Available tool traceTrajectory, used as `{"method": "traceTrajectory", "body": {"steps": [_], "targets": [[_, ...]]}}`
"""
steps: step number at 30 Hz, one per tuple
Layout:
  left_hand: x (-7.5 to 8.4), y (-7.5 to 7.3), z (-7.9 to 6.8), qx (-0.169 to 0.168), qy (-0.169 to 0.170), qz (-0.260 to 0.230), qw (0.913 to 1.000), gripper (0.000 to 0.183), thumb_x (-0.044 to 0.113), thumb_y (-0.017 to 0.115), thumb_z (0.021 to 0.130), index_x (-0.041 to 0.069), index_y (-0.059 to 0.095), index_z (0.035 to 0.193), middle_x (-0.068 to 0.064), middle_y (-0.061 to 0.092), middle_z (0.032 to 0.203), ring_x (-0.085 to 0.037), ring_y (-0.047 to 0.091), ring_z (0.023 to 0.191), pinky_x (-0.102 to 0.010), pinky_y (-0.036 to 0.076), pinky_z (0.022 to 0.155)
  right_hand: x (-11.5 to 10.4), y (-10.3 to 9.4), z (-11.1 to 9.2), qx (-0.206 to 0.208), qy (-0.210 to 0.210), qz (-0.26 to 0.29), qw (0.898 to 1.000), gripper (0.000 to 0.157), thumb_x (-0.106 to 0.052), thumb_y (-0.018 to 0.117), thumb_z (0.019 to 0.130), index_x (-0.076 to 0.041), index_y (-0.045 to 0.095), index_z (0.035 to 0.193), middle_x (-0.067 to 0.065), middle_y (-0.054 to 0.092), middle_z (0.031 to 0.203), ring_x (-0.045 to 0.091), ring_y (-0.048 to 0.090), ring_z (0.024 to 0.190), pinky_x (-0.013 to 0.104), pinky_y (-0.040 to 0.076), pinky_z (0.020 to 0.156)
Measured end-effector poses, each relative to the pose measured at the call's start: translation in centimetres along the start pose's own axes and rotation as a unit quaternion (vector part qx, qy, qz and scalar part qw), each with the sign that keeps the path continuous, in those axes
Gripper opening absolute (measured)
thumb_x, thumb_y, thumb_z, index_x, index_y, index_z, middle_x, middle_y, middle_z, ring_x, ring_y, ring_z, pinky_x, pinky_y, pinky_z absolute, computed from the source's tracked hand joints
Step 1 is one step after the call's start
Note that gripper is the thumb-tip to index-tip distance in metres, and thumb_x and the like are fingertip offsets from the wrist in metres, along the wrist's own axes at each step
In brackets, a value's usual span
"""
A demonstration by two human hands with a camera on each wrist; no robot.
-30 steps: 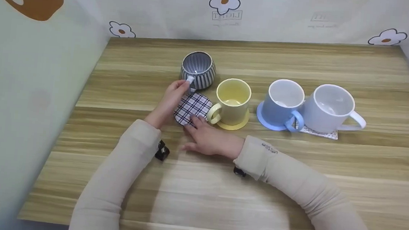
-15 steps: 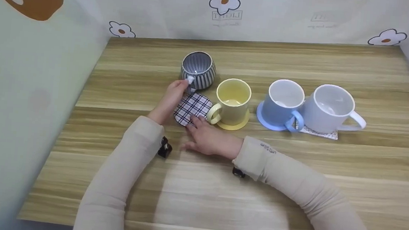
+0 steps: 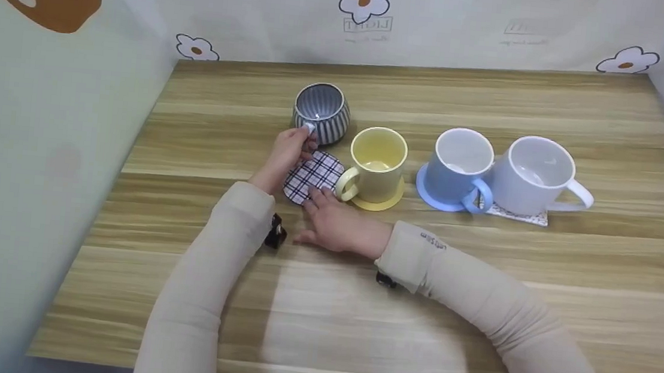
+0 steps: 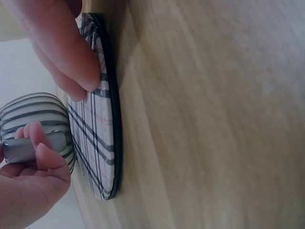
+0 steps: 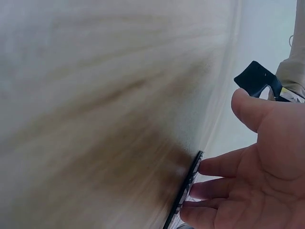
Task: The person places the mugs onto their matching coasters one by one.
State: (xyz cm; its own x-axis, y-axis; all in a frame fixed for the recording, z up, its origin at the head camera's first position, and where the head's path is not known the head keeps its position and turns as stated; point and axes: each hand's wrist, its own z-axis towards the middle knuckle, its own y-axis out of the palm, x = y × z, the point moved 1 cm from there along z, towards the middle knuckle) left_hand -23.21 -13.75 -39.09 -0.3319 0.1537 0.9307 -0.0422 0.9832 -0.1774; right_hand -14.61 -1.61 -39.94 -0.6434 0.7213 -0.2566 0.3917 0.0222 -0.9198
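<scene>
A grey-and-white striped mug (image 3: 332,127) stands behind a plaid coaster (image 3: 316,173). My left hand (image 3: 288,152) grips the mug's handle, and the left wrist view shows its fingers curled round the grey handle (image 4: 21,149). My right hand (image 3: 338,223) lies palm down with its fingertips on the coaster's near edge, fingers fairly straight and thumb spread apart. In the right wrist view those fingertips (image 5: 202,191) touch the coaster's dark rim. The coaster lies flat on the wooden table, partly covered by both hands.
Right of the plaid coaster, a yellow mug (image 3: 379,166) stands on a yellow coaster (image 3: 387,203). Farther right are a blue mug (image 3: 456,173) on a blue coaster (image 3: 425,188) and a white mug (image 3: 527,185) on a patterned coaster (image 3: 521,217). A patterned wall (image 3: 263,12) rises behind the table.
My left forearm and wrist have swung to the right, and the left hand has turned round the handle. The striped mug, the coaster and my right hand stay nearly still.
</scene>
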Motion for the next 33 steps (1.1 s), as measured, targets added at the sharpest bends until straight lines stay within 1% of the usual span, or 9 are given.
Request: {"method": "traceTrajectory", "body": {"steps": [4,7,14,18,20,23,25,28,33], "targets": [[-0.3,0.2,0.3,0.007,0.017,0.001,0.9998,0.031,0.025,0.035,0.098,0.007,0.057,0.086,0.003,0.053,0.07,-0.007,0.047,0.05,-0.017,0.032,0.045,0.0,0.0,0.0,-0.004,0.001,0.002,1.0,0.078,-0.053,0.044,0.09,0.004,0.027,0.141,0.025,0.013,0.149,0.041,0.014,0.136,0.043,0.013,0.112],[-0.6,0.4,0.6,0.015,0.032,-0.009,0.9993,0.031,0.023,0.035,0.098,0.008,0.055,0.079,0.002,0.051,0.067,-0.007,0.043,0.046,-0.017,0.031,0.042,0.0,0.0,0.0,-0.007,0.003,0.005,1.0,0.078,-0.053,0.044,0.09,0.004,0.027,0.141,0.024,0.012,0.149,0.041,0.013,0.136,0.043,0.013,0.112],[-1.1,0.6,1.0,0.029,0.045,-0.021,0.9984,0.034,0.026,0.035,0.097,0.011,0.052,0.072,0.001,0.049,0.064,-0.006,0.039,0.042,-0.017,0.029,0.039,-0.1,0.0,0.0,-0.004,-0.004,0.003,1.0,0.077,-0.051,0.045,0.091,0.005,0.028,0.14,0.025,0.013,0.149,0.042,0.014,0.136,0.044,0.013,0.112],[-1.2,0.6,1.2,0.025,0.039,-0.039,0.9982,0.035,0.025,0.036,0.096,0.011,0.049,0.067,0.002,0.049,0.06,-0.005,0.035,0.039,-0.017,0.028,0.038,-0.1,0.0,0.0,-0.001,-0.004,-0.006,1.0,0.076,-0.051,0.045,0.091,0.005,0.029,0.14,0.025,0.014,0.149,0.042,0.015,0.136,0.044,0.013,0.112],[-1.3,0.6,1.3,0.022,0.023,-0.059,0.9977,0.036,0.025,0.037,0.095,0.011,0.047,0.064,0.003,0.046,0.057,-0.004,0.032,0.037,-0.017,0.025,0.036,-0.1,0.1,0.0,0.003,-0.004,-0.01,1.0,0.075,-0.05,0.046,0.091,0.006,0.03,0.139,0.025,0.016,0.148,0.042,0.016,0.135,0.044,0.015,0.112],[-1.3,0.7,1.4,0.031,-0.003,-0.08,0.9963,0.036,0.026,0.038,0.093,0.012,0.043,0.061,0.004,0.042,0.053,-0.003,0.026,0.037,-0.017,0.021,0.035,-0.2,0.2,0.1,0.012,-0.009,-0.02,1.0,0.073,-0.048,0.047,0.091,0.007,0.032,0.138,0.026,0.018,0.148,0.042,0.019,0.134,0.043,0.016,0.112],[-1.0,0.7,1.1,0.034,-0.016,-0.088,0.9954,0.035,0.025,0.038,0.092,0.011,0.042,0.06,0.004,0.039,0.052,-0.002,0.024,0.036,-0.018,0.02,0.034,-0.2,0.2,0.1,0.015,-0.013,-0.023,1.0,0.072,-0.047,0.047,0.091,0.007,0.032,0.138,0.026,0.019,0.147,0.042,0.02,0.134,0.043,0.017,0.112],[-0.9,0.7,1.1,0.038,-0.011,-0.083,0.9958,0.035,0.025,0.038,0.092,0.012,0.041,0.06,0.004,0.038,0.052,-0.002,0.023,0.036,-0.018,0.02,0.034,-0.2,0.1,0.0,0.016,-0.015,-0.028,0.999,0.073,-0.047,0.047,0.091,0.007,0.032,0.138,0.027,0.018,0.147,0.042,0.019,0.135,0.043,0.016,0.112],[-1.4,0.8,1.4,0.037,0.016,-0.079,0.9961,0.039,0.029,0.037,0.096,0.013,0.04,0.06,0.006,0.035,0.051,-0.003,0.023,0.037,-0.017,0.019,0.034,-0.2,0.1,-0.1,0.014,-0.011,-0.027,0.999,0.073,-0.047,0.047,0.091,0.007,0.031,0.138,0.026,0.017,0.147,0.042,0.019,0.135,0.044,0.016,0.111]]}}
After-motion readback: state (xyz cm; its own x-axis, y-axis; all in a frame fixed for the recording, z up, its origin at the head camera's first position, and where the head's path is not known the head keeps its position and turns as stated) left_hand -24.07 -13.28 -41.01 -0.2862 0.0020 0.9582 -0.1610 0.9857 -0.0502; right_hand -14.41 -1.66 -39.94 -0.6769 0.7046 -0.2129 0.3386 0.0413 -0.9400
